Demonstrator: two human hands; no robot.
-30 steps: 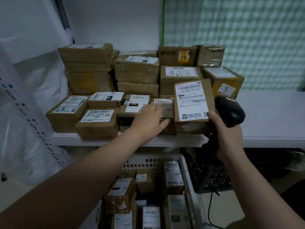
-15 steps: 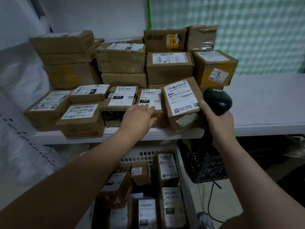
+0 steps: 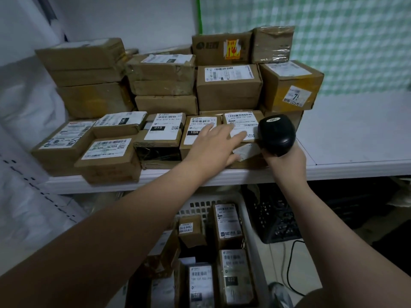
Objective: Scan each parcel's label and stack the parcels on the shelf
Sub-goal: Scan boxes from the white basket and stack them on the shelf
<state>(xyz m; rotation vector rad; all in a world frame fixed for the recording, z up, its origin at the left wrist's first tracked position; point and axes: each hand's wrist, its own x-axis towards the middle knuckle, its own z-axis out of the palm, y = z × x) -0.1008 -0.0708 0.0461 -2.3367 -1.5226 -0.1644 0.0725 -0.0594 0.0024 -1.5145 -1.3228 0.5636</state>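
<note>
Two hands: the left hand (image 3: 213, 145) and the right hand (image 3: 287, 161) both reach to the front of the white shelf (image 3: 355, 141).
Left hand: palm down, fingers straight and slightly spread, lying across two front-row boxes; the fingertips rest on the white label of the labelled parcel (image 3: 241, 120).
Right hand: fingers curled round the handle of the black scanner (image 3: 277, 134), its rounded head up, just beside the labelled parcel's right end.
Labelled parcel: flat at the shelf's front edge, label up, touching the 15H parcel (image 3: 200, 130) on its left.
Stacked parcels (image 3: 229, 85): brown boxes piled in rows behind and to the left, filling the shelf's left half.
Basket (image 3: 253, 230): white, under the shelf, holding more boxes with labels.
Crate (image 3: 275, 221): black, right of the basket, with a black cable (image 3: 289, 263) on the floor nearby.
</note>
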